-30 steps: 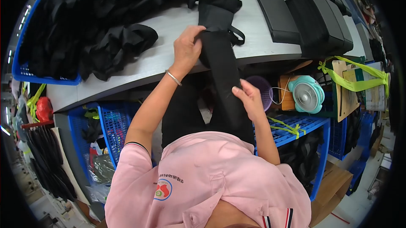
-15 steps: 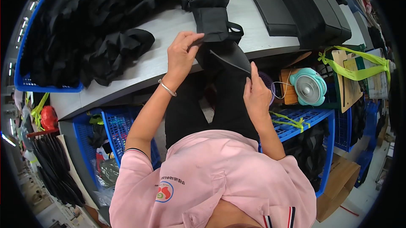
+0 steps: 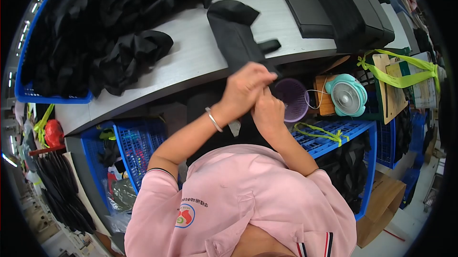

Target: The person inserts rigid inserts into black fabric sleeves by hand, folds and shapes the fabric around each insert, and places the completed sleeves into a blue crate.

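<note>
A long black fabric piece with a folded top and a short strap loop on its right side lies over the table's front edge. Its near end goes under my left hand, whose fingers are closed on it, slightly blurred. Pressed against the left hand from below right is my right hand, curled into a fist at the same end of the piece. What lies between the two hands is hidden by the fingers. Both are above my lap, just off the table edge.
A blue crate heaped with black fabric stands on the table at left. Stacked black panels lie at the right. Below are a purple basket, a turquoise fan and blue crates.
My hands were apart, the right one at a black flap; now they meet. The black piece has slid nearer me and tilted. The purple basket shows more.
</note>
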The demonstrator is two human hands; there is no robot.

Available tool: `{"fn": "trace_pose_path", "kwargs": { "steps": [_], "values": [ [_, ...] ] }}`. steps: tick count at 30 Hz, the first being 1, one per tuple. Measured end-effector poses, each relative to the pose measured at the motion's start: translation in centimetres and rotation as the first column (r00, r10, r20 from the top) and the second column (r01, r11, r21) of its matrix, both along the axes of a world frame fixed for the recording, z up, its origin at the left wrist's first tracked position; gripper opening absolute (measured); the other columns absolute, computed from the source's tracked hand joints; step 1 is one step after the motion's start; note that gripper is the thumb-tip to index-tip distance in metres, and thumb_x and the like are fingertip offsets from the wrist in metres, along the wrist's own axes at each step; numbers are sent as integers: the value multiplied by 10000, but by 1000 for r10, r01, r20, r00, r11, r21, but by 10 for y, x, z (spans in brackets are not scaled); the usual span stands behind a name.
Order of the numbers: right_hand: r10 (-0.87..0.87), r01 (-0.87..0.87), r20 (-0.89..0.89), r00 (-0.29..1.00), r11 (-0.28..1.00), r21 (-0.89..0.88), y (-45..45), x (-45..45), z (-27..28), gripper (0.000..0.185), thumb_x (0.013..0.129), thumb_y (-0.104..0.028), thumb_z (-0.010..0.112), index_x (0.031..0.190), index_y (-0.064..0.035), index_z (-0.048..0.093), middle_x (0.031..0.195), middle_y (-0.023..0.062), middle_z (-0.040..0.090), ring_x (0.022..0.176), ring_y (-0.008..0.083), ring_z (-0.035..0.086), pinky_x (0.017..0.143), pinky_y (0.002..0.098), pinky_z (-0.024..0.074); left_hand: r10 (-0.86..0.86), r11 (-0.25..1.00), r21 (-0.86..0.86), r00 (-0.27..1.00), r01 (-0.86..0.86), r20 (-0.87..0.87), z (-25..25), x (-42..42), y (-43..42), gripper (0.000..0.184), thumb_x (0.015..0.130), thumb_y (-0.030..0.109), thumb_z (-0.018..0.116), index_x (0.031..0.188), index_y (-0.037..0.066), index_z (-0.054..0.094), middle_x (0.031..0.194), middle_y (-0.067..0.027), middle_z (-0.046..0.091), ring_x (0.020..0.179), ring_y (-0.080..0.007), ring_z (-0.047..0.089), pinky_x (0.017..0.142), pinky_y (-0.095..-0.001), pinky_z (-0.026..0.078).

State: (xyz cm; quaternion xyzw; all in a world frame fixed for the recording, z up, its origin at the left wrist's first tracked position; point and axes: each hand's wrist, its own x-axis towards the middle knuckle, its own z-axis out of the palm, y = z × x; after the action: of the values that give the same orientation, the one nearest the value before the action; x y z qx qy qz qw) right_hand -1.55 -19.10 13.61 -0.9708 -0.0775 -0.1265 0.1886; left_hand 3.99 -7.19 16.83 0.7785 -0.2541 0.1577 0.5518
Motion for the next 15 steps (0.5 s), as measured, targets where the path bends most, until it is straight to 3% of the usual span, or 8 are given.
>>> {"fn": "trace_pose_path", "kwargs": {
  "steps": [1, 4, 5, 7, 9, 12, 14, 15],
  "values": [
    [12, -8, -50, 999, 996, 83, -2, 7, -8, 443, 845, -124, 658, 1273, -55, 563, 823, 88, 609, 650, 257, 664, 562, 410, 546, -16, 1000, -12, 1000, 16, -23, 1, -8, -7, 237, 818, -4, 698, 1033, 85, 743, 960, -68, 667, 831, -186, 669, 715, -281, 543],
    [132, -149, 89, 987, 963, 225, -23, 35, -63, 207, 788, -125, 669, 950, -3, 626, 847, 204, 666, 578, 382, 636, 482, 427, 496, -121, 991, -79, 984, 111, -132, 9, -16, -3, 252, 811, -19, 688, 1035, 84, 740, 957, -64, 662, 858, -200, 670, 736, -289, 546],
    [116, -117, 15, 993, 970, 211, -23, 38, -63, 161, 792, -143, 691, 871, -15, 632, 850, 190, 665, 633, 312, 671, 499, 392, 481, -152, 988, -50, 982, 147, -110, 7, -16, -3, 257, 810, -24, 684, 1037, 83, 741, 960, -63, 663, 853, -201, 671, 735, -291, 547],
    [178, -60, -82, 981, 672, 738, -21, 36, -63, 138, 814, -173, 711, 849, -58, 644, 833, 140, 682, 715, 225, 691, 555, 357, 495, -206, 978, 7, 976, 207, -72, -1, -18, -6, 268, 808, -35, 676, 1039, 83, 741, 964, -61, 665, 843, -204, 674, 732, -294, 550],
    [335, -51, -152, 930, 527, 848, -32, 39, -48, 173, 851, -194, 708, 961, -71, 657, 926, 98, 688, 832, 182, 672, 647, 343, 516, -160, 986, -42, 987, 159, -29, 11, -20, -6, 279, 796, -19, 712, 1060, 68, 739, 1037, -59, 663, 740, -130, 637, 650, -241, 519],
    [266, 91, -119, 957, 115, 989, -17, 46, -21, 292, 906, -208, 681, 1153, -65, 618, 1097, 58, 655, 969, 165, 637, 781, 332, 528, -21, 985, -175, 997, 7, -76, 35, -38, 1, 334, 787, 8, 751, 1117, 47, 717, 1188, -81, 623, 659, -55, 556, 584, -190, 458],
    [189, 220, -186, 964, -179, 959, -12, 57, -2, 427, 959, -225, 631, 1326, -42, 515, 1255, 58, 589, 1082, 157, 594, 907, 330, 509, 199, 960, -197, 980, -199, -18, 26, -41, 9, 436, 786, -40, 687, 1214, 29, 648, 1264, -121, 582, 789, -106, 596, 655, -223, 489],
    [152, 261, -232, 961, -213, 942, -12, 63, 3, 409, 962, -251, 624, 1305, -48, 533, 1232, 67, 597, 1068, 175, 607, 887, 354, 530, 294, 940, -182, 956, -288, 10, 19, -41, 15, 473, 779, -55, 663, 1244, 22, 622, 1283, -131, 569, 844, -127, 603, 688, -237, 498]
  ]
}}
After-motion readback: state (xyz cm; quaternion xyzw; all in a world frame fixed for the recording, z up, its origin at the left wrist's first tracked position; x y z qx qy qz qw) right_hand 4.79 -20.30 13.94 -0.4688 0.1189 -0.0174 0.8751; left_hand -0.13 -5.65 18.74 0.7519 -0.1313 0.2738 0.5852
